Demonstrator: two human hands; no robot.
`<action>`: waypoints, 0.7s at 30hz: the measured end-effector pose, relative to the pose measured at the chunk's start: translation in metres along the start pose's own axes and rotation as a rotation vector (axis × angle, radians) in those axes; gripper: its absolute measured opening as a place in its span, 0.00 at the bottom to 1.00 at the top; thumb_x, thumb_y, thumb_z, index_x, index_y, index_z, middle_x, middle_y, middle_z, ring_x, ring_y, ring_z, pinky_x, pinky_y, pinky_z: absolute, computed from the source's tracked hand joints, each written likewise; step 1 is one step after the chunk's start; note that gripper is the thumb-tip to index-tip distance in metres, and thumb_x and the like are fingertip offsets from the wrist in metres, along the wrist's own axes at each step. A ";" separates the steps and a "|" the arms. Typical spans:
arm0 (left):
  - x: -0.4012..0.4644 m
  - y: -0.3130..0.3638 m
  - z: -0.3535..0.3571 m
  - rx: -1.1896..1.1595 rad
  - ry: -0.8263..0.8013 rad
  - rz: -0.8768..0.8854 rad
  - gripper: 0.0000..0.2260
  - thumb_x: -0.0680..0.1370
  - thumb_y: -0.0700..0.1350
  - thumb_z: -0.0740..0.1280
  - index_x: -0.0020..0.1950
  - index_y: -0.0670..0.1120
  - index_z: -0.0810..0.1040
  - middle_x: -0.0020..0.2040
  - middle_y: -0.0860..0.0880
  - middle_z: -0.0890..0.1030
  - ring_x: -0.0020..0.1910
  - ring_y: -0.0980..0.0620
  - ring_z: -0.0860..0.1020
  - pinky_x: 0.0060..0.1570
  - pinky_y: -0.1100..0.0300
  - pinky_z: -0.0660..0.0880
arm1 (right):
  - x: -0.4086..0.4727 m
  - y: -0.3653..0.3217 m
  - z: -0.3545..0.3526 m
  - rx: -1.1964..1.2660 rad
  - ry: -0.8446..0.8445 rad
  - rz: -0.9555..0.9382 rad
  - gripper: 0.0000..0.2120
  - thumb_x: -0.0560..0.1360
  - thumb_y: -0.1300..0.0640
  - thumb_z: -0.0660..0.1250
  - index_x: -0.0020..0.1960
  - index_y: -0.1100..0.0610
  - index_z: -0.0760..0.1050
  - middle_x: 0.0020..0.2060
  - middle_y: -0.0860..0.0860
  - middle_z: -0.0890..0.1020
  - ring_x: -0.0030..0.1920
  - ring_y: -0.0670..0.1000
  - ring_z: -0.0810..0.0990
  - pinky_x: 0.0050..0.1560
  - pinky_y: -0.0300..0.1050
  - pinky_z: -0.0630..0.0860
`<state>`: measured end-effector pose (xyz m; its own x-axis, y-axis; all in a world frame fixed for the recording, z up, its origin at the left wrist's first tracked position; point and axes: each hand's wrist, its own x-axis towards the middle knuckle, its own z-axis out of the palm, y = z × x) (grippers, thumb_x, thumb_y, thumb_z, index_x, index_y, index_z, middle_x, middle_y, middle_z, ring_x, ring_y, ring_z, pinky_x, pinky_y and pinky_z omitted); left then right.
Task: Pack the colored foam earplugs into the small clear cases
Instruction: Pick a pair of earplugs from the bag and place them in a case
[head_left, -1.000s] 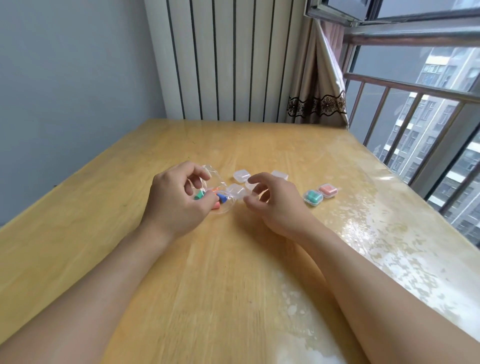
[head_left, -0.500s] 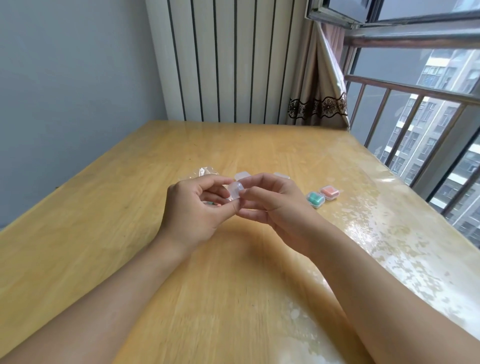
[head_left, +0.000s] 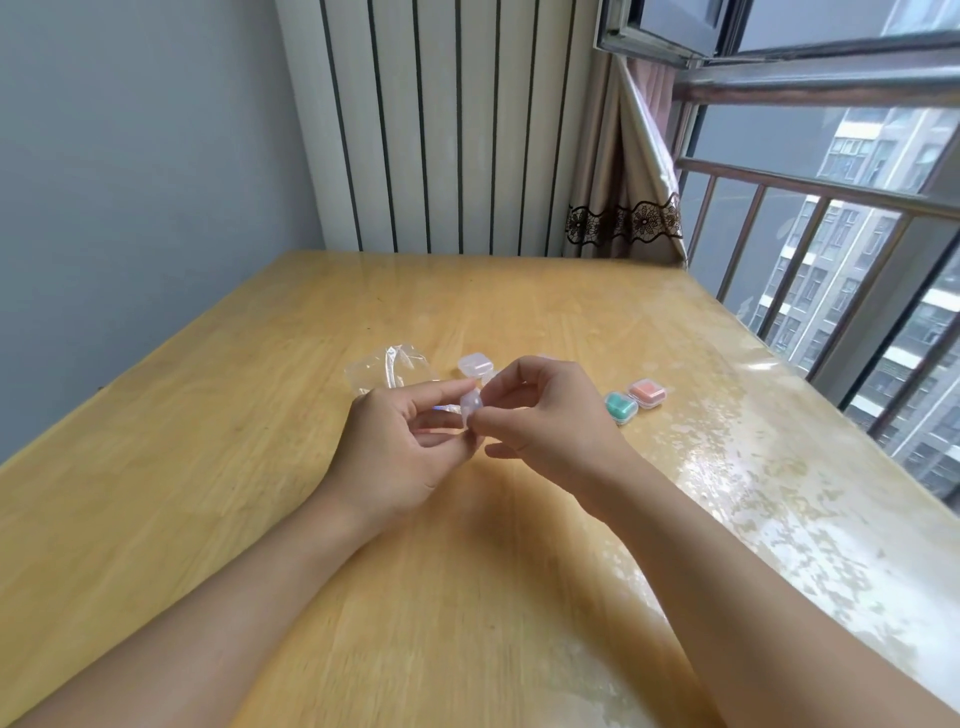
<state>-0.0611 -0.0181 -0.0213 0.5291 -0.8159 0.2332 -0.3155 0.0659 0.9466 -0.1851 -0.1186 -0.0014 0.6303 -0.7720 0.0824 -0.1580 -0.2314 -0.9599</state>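
Both hands meet above the middle of the wooden table (head_left: 218, 467) around one small clear case (head_left: 471, 404). My left hand (head_left: 400, 447) pinches it between thumb and fingers from the left. My right hand (head_left: 545, 415) pinches its right side with thumb and forefinger. I cannot tell whether anything is inside it. A clear plastic bag (head_left: 387, 371) lies behind my left hand; the loose earplugs are hidden by the hand. An empty clear case (head_left: 475, 364) sits behind the hands. A case with green earplugs (head_left: 621, 407) and one with orange earplugs (head_left: 647, 392) lie to the right.
The table's right part has a glossy, patchy cover (head_left: 779, 493) running to the edge by a window with railings (head_left: 831, 234). A white ribbed panel (head_left: 441, 130) and a curtain (head_left: 623, 208) stand behind the far edge. A grey wall is at the left.
My hands left the bag and earplugs on the table, lifted a clear case and came together on it. The bag now lies uncovered behind my left hand.
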 end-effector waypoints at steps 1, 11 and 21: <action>0.001 0.000 0.000 -0.013 -0.008 -0.011 0.20 0.72 0.34 0.76 0.59 0.52 0.83 0.48 0.53 0.87 0.47 0.59 0.86 0.46 0.72 0.78 | 0.000 0.000 0.001 -0.019 0.010 -0.005 0.08 0.69 0.63 0.75 0.44 0.63 0.78 0.39 0.58 0.86 0.41 0.57 0.87 0.45 0.58 0.85; 0.006 -0.007 -0.008 0.073 -0.105 -0.097 0.16 0.73 0.38 0.75 0.60 0.47 0.84 0.48 0.54 0.88 0.51 0.63 0.84 0.55 0.66 0.75 | -0.001 0.006 0.006 -0.090 0.023 0.007 0.06 0.68 0.59 0.73 0.40 0.63 0.81 0.32 0.57 0.86 0.41 0.58 0.87 0.49 0.62 0.84; 0.009 -0.002 -0.012 -0.080 -0.101 -0.156 0.11 0.77 0.33 0.70 0.55 0.45 0.83 0.44 0.42 0.87 0.49 0.41 0.86 0.54 0.54 0.82 | 0.012 0.005 -0.017 0.147 -0.076 0.148 0.06 0.78 0.65 0.67 0.47 0.68 0.81 0.45 0.65 0.86 0.35 0.54 0.85 0.38 0.44 0.84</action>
<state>-0.0459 -0.0188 -0.0184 0.4837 -0.8730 0.0630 -0.1706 -0.0235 0.9851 -0.1913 -0.1394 -0.0007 0.6647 -0.7431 -0.0776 -0.1441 -0.0256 -0.9892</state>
